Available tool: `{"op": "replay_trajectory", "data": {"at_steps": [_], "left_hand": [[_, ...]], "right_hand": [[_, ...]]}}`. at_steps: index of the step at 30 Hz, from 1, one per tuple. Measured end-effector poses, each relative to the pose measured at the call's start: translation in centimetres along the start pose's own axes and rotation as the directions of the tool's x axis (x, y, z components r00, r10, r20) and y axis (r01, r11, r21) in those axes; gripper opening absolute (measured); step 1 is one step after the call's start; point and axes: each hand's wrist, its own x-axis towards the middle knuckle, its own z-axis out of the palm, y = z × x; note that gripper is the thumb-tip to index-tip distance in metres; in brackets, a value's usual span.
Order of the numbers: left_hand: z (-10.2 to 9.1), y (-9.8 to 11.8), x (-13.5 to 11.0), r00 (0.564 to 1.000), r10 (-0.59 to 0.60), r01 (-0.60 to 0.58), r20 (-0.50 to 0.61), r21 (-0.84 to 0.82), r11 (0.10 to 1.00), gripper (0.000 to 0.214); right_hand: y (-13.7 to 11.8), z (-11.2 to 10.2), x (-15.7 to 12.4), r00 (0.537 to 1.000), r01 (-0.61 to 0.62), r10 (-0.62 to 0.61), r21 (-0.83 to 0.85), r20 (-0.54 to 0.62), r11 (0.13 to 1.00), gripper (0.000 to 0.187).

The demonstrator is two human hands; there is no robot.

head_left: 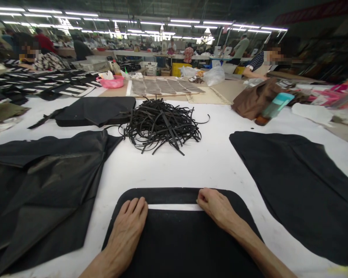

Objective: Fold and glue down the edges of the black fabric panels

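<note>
A black sheet-material panel (174,243) with rounded far corners lies in front of me on the white table. Near its far edge runs a long narrow slot, through which white shows. At the slot's left end, my left hand (130,222) rests flat on the panel, fingers side by side. My right hand (217,204) is closed at the slot's right end, thumb and fingers pinched on the panel's far band. The fingertips are partly hidden. Beyond the panel sits a tangled pile of thin black strips (162,123).
Large black sheets lie at left (55,185) and right (295,181). A black stack (95,110) is behind the left sheet. A teal-lidded bottle (274,108) leans by brown fabric (253,96). A pink basket (113,82) stands farther back. Other people work beyond.
</note>
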Motion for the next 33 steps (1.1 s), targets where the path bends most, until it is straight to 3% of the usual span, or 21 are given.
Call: {"op": "replay_trajectory", "data": {"at_steps": [4,7,12,18,28,33], "left_hand": [[-1.7,1.6,1.1,0.992,-0.097,0.099,-0.078,0.018,0.995,0.042],[-2.3,3.9,2.0,0.988,0.02,-0.019,-0.15,0.009,1.0,0.046],[-1.1,7.2,3.3,0.969,0.221,-0.222,-0.111,0.0,0.975,0.042],[-0.7,7.9,3.7,0.958,0.275,-0.269,-0.085,0.069,0.961,0.043],[-1.6,10.1,4.8,0.982,0.191,-0.191,0.008,0.094,0.977,0.053],[-1.5,10.3,5.2,0.981,0.192,-0.192,0.011,0.115,0.975,0.055]], "right_hand": [[-0.2,0.2,-0.1,1.0,0.003,-0.003,-0.019,-0.013,1.0,0.017],[-0.3,0.3,-0.1,1.0,0.017,-0.017,-0.034,-0.008,0.999,0.016],[0.1,0.4,0.0,0.999,0.031,-0.032,-0.032,-0.016,0.999,0.016],[0.8,0.2,0.2,0.998,0.069,-0.069,-0.019,0.012,0.997,0.017],[0.4,-0.8,0.4,0.994,0.088,-0.086,-0.022,0.069,0.996,0.016],[1.7,-0.6,0.2,0.987,0.148,-0.148,0.012,0.054,0.989,0.008]]}}
